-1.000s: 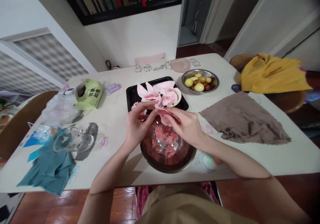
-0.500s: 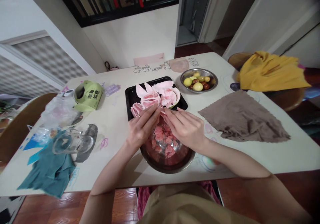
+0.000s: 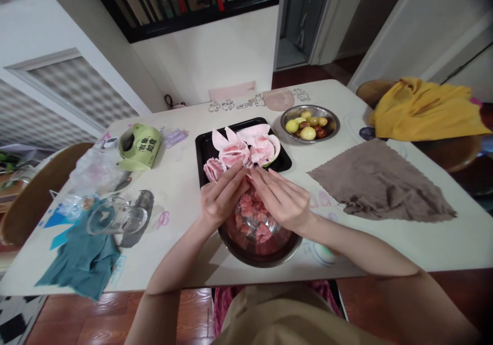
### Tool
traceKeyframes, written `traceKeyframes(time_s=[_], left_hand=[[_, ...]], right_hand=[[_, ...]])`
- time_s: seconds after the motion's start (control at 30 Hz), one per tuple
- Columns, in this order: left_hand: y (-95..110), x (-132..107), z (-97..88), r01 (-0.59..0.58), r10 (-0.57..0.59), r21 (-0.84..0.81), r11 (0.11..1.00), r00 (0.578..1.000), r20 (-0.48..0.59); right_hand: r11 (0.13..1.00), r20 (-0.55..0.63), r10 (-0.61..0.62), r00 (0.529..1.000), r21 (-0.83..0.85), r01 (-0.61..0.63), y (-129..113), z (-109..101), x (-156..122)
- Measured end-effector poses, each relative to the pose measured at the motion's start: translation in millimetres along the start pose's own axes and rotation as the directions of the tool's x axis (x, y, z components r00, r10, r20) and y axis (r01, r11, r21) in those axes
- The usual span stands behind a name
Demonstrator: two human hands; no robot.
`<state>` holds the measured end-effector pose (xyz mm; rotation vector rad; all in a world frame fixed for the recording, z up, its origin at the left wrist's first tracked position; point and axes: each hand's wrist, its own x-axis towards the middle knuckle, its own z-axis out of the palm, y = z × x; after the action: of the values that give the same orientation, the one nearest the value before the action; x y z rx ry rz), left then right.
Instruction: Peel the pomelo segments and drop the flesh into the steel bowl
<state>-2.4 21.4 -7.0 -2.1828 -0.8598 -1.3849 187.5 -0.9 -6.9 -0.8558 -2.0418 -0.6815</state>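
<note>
Pomelo bowl (image 3: 259, 247) near table edge (image 3: 215, 278)

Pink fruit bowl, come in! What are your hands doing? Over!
Left hand and right hand together over metal bowl of pink fruit pieces. Grip unclear. Black tray of peels just beyond.

Ahead of you: small bowl of fruit (image 3: 310, 123) | to your right: brown cloth (image 3: 379, 183), yellow cloth (image 3: 425, 110) on chair | to your left: green tissue box (image 3: 138, 141), glass jug (image 3: 115, 219), teal cloth (image 3: 82, 257) on bench (image 3: 423, 237)
</note>
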Motion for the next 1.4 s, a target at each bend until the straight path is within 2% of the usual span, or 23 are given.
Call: traceKeyframes(time_s=[0.13, 0.4, 0.53, 0.63, 0.7, 0.77, 0.87, 0.97, 1.07, 1.17, 1.4], left_hand=[[2, 3, 7.0, 0.085, -0.087, -0.026, 0.996, 0.994, -0.065], [2, 0, 13.9, 0.187, -0.197, -0.160, 0.969, 0.979, -0.051], [0, 6, 10.0, 0.321, -0.316, -0.270, 0.908, 0.947, 0.061], [-6, 12, 5.4, 0.373, -0.333, -0.336, 0.865, 0.927, 0.172], [-10, 15, 2.0, 0.339, -0.279, -0.331, 0.881, 0.935, 0.217], [-13, 17, -1.8, 0.252, -0.184, -0.282, 0.926, 0.952, 0.246], [-13, 20, -8.3, 0.075, -0.035, -0.139, 0.988, 0.962, 0.269], [-9, 19, -12.1, -0.028, 0.026, 0.001, 1.000, 0.951, 0.307], [-7, 14, -9.2, -0.042, 0.029, 0.037, 0.998, 0.952, 0.306], [-8, 9, -2.1, -0.026, 0.029, -0.014, 1.000, 0.957, 0.289], [-9, 6, 10.5, 0.040, -0.025, -0.101, 0.994, 0.989, 0.147]], right_hand=[[0.999, 0.006, 0.010, 1.000, 0.046, -0.011, 2, 3, -1], [0.993, -0.031, 0.025, 0.999, 0.113, -0.022, 5, 10, -2], [0.986, -0.012, 0.079, 0.997, 0.151, -0.076, 9, 9, 0], [0.984, -0.009, 0.102, 0.995, 0.145, -0.100, 13, 8, 2], [0.984, -0.012, 0.115, 0.993, 0.135, -0.112, 14, 7, 3], [0.984, 0.003, 0.122, 0.993, 0.128, -0.121, 14, 8, 2], [0.988, 0.045, 0.109, 0.993, 0.109, -0.113, 12, 10, 0], [0.993, 0.090, 0.085, 0.992, 0.078, -0.092, 10, 11, -2], [0.996, 0.127, 0.057, 0.990, 0.055, -0.064, 8, 11, -2], [0.998, 0.133, 0.044, 0.990, 0.040, -0.049, 8, 11, -3], [0.989, 0.080, 0.093, 0.992, 0.106, -0.101, 9, 10, -3]])
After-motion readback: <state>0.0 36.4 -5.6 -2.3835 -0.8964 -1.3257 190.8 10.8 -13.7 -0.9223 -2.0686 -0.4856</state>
